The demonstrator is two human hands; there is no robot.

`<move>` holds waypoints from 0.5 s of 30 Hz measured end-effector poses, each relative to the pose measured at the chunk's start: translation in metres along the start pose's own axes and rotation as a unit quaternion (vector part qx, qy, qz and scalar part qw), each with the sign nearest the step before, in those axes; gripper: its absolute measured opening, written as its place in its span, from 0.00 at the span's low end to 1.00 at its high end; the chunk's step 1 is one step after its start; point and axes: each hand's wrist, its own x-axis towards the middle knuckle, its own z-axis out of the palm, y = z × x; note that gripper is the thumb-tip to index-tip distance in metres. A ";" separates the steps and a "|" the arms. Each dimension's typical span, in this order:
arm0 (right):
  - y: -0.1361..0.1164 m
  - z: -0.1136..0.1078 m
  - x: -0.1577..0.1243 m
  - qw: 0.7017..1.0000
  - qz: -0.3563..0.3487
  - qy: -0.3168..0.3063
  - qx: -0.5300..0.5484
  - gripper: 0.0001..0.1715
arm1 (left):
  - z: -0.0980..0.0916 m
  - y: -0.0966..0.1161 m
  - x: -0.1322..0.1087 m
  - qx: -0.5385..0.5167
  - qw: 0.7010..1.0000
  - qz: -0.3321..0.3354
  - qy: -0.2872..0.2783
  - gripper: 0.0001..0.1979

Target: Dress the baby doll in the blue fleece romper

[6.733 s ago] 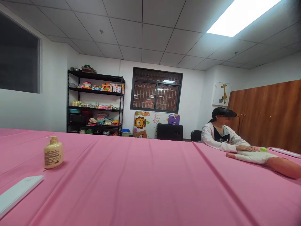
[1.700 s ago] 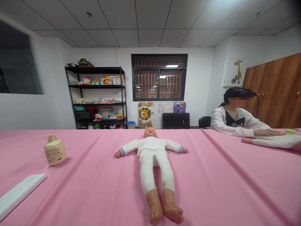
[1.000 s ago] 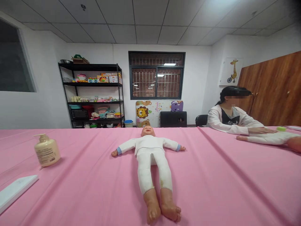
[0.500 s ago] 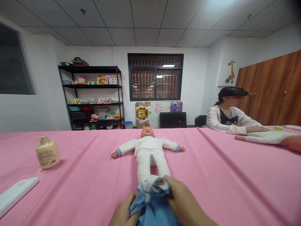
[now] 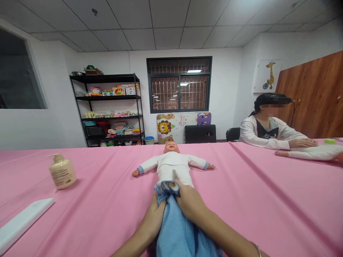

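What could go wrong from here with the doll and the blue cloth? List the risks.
1. The left hand and right hand grip the bunched blue cloth at the hips of the doll. The doll lies loose on the pink tablecloth and may slide away if pushed.
2. The doll's legs are hidden under the cloth, so a foot could catch unseen.

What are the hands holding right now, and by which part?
The left hand and right hand both grip the blue cloth at its bunched top edge, over the doll's legs.
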 end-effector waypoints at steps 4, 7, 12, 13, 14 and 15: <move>0.010 -0.006 0.028 0.957 0.021 -0.003 0.290 0.21 | -0.007 0.023 0.028 -0.006 0.993 0.102 0.059 0.22; 0.021 -0.003 0.042 0.891 0.078 -0.063 0.443 0.26 | -0.009 0.034 0.051 -0.021 0.984 0.167 0.058 0.17; 0.038 0.008 0.046 0.862 0.076 -0.058 0.497 0.39 | -0.009 0.012 0.076 0.017 0.981 0.178 0.075 0.15; 0.041 0.010 0.045 0.869 0.073 -0.064 0.486 0.40 | -0.010 0.004 0.079 0.037 0.982 0.167 0.084 0.15; 0.044 0.011 0.044 0.875 0.072 -0.073 0.473 0.40 | -0.012 -0.003 0.081 0.057 0.982 0.153 0.092 0.15; 0.046 0.012 0.043 0.880 0.072 -0.085 0.462 0.40 | -0.013 -0.008 0.082 0.071 0.983 0.138 0.097 0.14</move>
